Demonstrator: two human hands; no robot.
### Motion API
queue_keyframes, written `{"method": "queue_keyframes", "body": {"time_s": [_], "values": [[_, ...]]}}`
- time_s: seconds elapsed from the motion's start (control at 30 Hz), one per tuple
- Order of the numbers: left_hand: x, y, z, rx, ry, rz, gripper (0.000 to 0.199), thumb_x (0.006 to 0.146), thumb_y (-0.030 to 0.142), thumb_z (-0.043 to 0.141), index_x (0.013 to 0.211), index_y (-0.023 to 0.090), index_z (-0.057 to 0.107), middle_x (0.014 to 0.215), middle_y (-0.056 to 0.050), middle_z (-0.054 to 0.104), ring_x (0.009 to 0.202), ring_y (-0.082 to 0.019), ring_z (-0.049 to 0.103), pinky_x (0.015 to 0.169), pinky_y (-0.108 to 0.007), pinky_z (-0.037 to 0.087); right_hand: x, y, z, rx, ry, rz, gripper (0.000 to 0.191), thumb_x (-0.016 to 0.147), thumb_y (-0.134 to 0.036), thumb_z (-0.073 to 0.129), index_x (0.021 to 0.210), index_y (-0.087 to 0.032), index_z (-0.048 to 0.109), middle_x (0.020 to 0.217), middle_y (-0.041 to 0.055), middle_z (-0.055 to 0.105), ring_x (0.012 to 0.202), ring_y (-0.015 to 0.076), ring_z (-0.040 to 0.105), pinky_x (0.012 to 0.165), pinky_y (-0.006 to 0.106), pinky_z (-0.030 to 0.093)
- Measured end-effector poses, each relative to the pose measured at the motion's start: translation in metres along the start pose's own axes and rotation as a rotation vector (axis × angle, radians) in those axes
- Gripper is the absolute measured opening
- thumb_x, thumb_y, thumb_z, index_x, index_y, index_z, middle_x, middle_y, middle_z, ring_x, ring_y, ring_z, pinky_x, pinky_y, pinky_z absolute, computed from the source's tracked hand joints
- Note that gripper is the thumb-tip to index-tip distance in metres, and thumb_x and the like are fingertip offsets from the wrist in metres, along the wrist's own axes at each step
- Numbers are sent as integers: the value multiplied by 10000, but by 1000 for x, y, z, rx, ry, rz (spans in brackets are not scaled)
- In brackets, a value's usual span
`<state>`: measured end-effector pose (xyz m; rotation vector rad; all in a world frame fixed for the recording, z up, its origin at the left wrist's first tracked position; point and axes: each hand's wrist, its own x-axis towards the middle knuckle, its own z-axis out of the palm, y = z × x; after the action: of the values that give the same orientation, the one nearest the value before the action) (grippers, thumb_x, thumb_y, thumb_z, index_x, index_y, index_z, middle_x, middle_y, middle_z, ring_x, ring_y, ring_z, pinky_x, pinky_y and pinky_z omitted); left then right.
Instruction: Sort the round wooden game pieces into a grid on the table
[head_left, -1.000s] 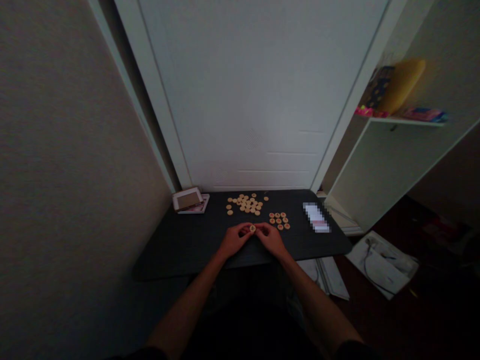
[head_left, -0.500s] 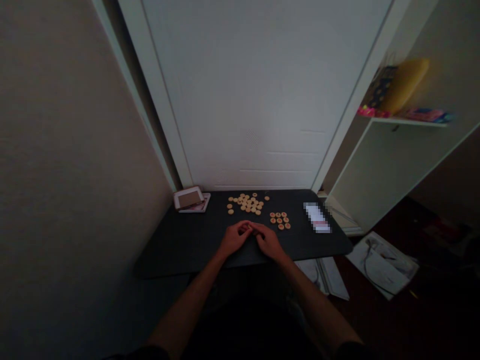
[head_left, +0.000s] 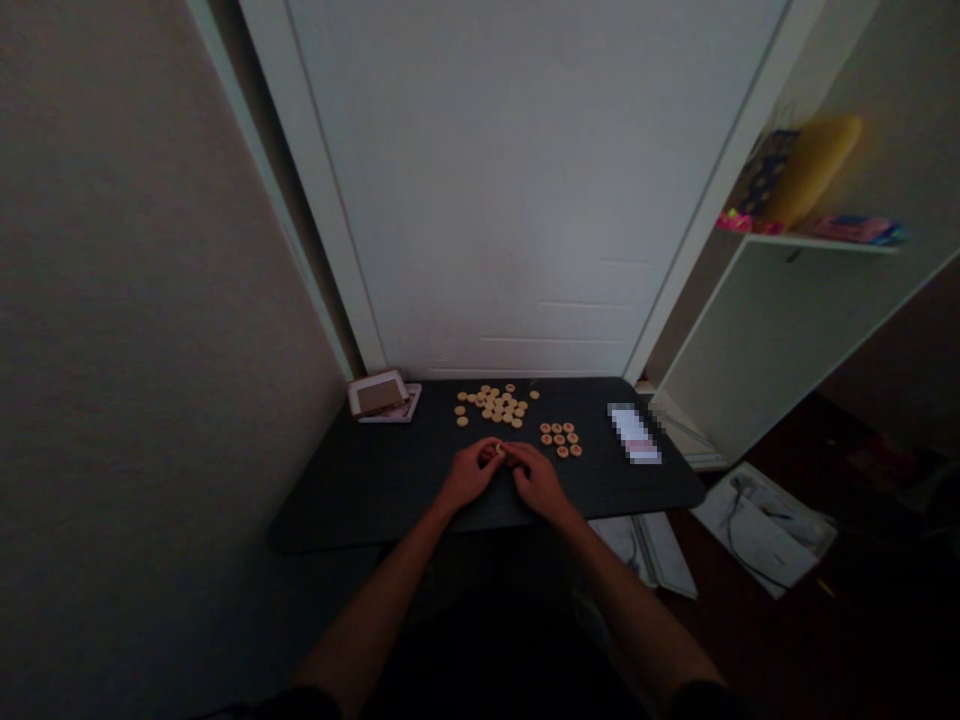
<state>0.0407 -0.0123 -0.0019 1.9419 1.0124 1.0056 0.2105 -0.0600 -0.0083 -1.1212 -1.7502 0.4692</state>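
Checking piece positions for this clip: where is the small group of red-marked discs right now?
In the head view, the red-marked discs lie on the dark table, just right of the right hand and right of the larger pale pile.

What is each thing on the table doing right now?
Left hand: resting on the table, pinching the round piece.
Right hand: fingers meeting the same piece.
Round piece: held between both hands.
Plain pieces: loose heap, lying flat.
Red-marked pieces: grouped in tidy rows.
Box: open.
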Motion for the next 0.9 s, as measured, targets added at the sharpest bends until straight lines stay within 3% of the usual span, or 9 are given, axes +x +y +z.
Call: {"method": "queue_keyframes", "body": {"time_s": [0.53,0.7,0.9], "values": [[-1,4,-2,-8,-41,-7,310,860,378,579,1117,212,627,864,-22,714,822,-179,674,802,-311,537,0,-1,-2,-19,-31,16,630,740,-7,449,1271,-304,611,1251,33,603,1113,180,582,1013,355,450],[-1,3,-2,-9,-39,8,315,864,394,576,1119,215,625,855,-17,712,807,-173,673,778,-295,537,1,3,0,40,32,70,516,771,-61,480,1203,-282,652,1162,27,669,997,181,641,931,345,500],[-1,4,-1,-22,-68,46,304,860,364,586,1122,217,634,886,-18,726,810,-165,678,774,-283,535,3,9,2,143,105,261,287,850,-291,575,1114,-235,671,1010,43,724,876,191,687,819,335,546]]}}
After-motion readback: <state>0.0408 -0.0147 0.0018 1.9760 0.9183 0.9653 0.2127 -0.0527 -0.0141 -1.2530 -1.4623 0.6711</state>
